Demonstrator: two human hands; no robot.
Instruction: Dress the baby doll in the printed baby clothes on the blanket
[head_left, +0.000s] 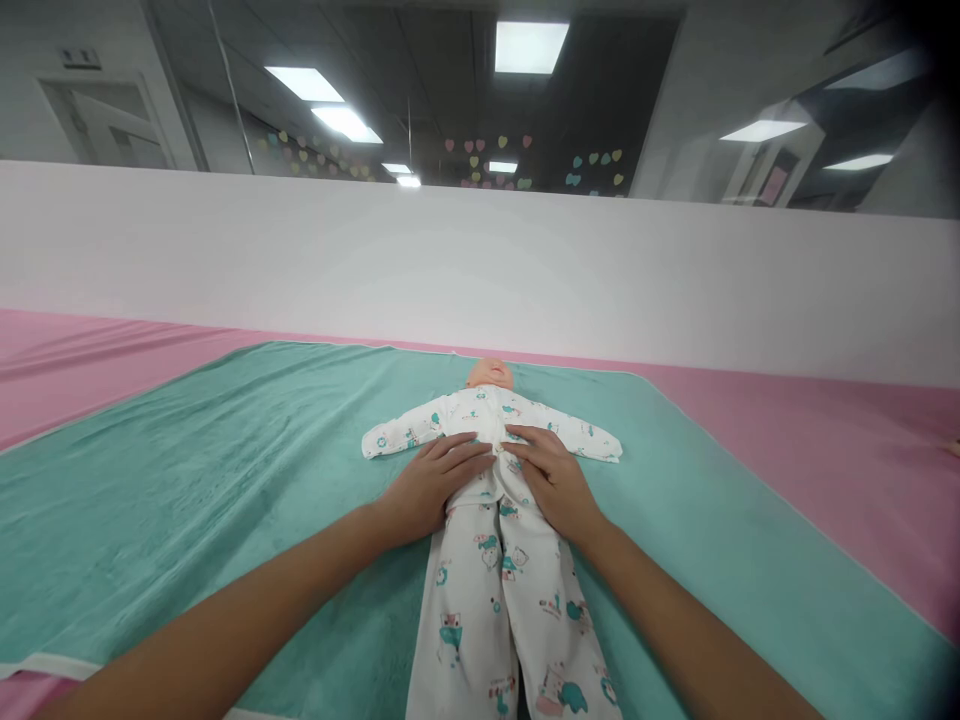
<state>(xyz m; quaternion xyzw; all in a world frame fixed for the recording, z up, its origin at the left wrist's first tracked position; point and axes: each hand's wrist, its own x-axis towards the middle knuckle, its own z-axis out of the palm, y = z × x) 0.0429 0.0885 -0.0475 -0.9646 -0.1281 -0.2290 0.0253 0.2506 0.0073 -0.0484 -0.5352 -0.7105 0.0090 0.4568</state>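
A baby doll (pixel 491 374) lies on its back, head away from me and sleeves spread to both sides. It is dressed in a white long-sleeved top (pixel 480 398) and white trousers (pixel 491 590), both printed with small teal and pink animals. My left hand (pixel 439 480) rests on the left side of the top's front, fingers stretched toward the middle. From the other side, my right hand (pixel 555 475) lies on the top with fingers extended, their tips at the centre closure. Both hands look flat, and nothing shows held in them. The ends of the trouser legs are out of frame.
Under the doll spreads a teal blanket (pixel 300 450) with a white edge, over a pink sheet (pixel 787 450). A white wall (pixel 450 260) rises behind, with dark glass (pixel 600 100) above it reflecting ceiling lights. Something skin-coloured shows at the right edge.
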